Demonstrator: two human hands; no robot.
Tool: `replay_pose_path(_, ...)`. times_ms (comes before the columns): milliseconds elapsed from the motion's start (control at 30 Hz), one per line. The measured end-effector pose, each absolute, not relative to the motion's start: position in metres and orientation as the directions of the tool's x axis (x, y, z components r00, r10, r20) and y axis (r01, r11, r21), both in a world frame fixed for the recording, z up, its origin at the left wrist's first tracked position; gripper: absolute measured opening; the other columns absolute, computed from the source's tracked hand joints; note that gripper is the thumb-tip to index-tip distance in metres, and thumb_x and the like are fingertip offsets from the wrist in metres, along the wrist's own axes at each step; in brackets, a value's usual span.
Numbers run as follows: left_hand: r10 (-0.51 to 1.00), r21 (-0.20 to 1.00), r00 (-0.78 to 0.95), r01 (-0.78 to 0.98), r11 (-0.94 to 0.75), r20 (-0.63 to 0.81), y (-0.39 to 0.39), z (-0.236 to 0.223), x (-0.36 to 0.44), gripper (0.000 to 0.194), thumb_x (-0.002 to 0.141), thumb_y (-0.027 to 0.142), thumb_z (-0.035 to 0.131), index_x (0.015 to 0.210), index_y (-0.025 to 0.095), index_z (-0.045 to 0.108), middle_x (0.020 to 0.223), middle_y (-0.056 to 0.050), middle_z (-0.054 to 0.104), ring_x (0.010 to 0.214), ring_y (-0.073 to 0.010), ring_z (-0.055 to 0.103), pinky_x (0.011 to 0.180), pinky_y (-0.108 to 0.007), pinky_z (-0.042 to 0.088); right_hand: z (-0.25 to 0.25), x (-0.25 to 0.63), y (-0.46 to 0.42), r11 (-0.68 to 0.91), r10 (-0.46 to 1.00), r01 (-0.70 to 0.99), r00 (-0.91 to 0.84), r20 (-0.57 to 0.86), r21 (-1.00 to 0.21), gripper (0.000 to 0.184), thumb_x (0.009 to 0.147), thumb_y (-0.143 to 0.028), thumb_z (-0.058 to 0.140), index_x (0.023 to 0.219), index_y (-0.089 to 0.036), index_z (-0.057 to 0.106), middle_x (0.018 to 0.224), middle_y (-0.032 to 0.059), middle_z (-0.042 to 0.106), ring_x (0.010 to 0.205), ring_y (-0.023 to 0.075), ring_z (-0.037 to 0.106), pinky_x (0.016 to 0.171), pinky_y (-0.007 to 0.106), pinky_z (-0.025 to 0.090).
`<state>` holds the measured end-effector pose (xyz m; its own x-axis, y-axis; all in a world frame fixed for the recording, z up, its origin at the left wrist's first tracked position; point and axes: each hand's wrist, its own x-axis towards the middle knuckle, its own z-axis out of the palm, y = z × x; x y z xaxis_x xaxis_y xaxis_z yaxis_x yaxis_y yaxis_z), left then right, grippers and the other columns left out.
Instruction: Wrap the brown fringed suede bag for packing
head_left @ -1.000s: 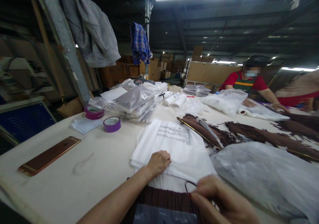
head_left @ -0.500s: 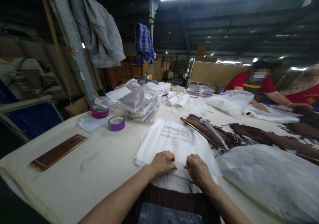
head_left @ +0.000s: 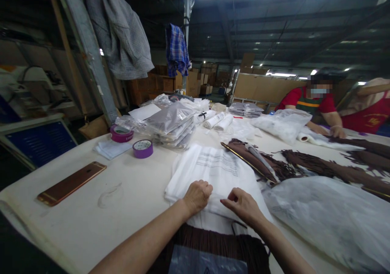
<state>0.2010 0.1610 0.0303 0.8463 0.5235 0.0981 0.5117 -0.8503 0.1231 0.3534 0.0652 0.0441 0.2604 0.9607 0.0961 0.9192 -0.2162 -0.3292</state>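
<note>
A stack of thin white plastic bags (head_left: pixel 213 164) with lines of dark print lies in front of me. My left hand (head_left: pixel 198 196) is closed at the near edge of the stack, its fingertips pinching the top plastic bag. Just to its right, my right hand (head_left: pixel 239 203) hovers over the same edge with thumb and fingers parted. Between the hands there is a small gap. Below them lies a brown fringed cloth (head_left: pixel 219 243), partly under the bags, with a clear plastic packet (head_left: pixel 207 262) on it.
A phone (head_left: pixel 73 182) and a purple tape roll (head_left: pixel 142 149) lie left. Behind are packed grey bundles (head_left: pixel 173 121). On the right are a large translucent bag (head_left: pixel 332 217) and brown fringed cloths (head_left: pixel 329 164). Two people work at the far right; one co-worker's hand (head_left: pixel 337 131) touches brown cloth.
My right hand's fingers have parted, while my left hand has closed tighter and shifted slightly. At far right, one co-worker has drawn back with an arm raised.
</note>
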Motion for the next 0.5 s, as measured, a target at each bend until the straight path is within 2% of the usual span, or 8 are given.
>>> replay_pose_path(133,0.458,0.049,0.882,0.455,-0.889,0.115,0.158,0.036,0.197,0.016,0.083,0.007,0.042,0.084,0.012,0.057,0.082,-0.010,0.060,0.081,-0.0211,0.056,0.072,-0.034,0.045,0.040,0.353,0.061,-0.161,0.954,0.948,0.222,0.203,-0.276,0.026,0.083,-0.040,0.052,0.068,-0.020,0.057,0.071,0.0014,0.061,0.069,0.0144,0.056,0.062,0.025,0.037)
replay_pose_path(300,0.431,-0.019,0.897,0.434,-0.901,0.100,0.156,0.045,0.193,0.018,0.082,0.007,0.040,0.086,0.012,0.057,0.083,-0.011,0.060,0.081,-0.0225,0.055,0.071,-0.034,0.044,0.030,0.353,0.052,-0.024,0.937,0.995,0.056,0.345,-0.096,0.026,0.089,-0.032,0.043,0.072,-0.020,0.058,0.070,0.0018,0.059,0.068,0.0150,0.053,0.063,0.026,0.032)
replay_pose_path(500,0.525,-0.064,0.845,0.532,-0.844,0.098,0.170,0.049,0.177,0.025,0.078,0.000,0.037,0.087,0.012,0.058,0.085,-0.012,0.061,0.084,-0.0241,0.056,0.072,-0.036,0.043,0.030,0.363,0.041,0.098,0.882,0.987,-0.145,0.449,0.127,0.025,0.091,-0.015,0.036,0.075,-0.019,0.056,0.070,0.0028,0.056,0.066,0.0166,0.046,0.065,0.028,0.029)
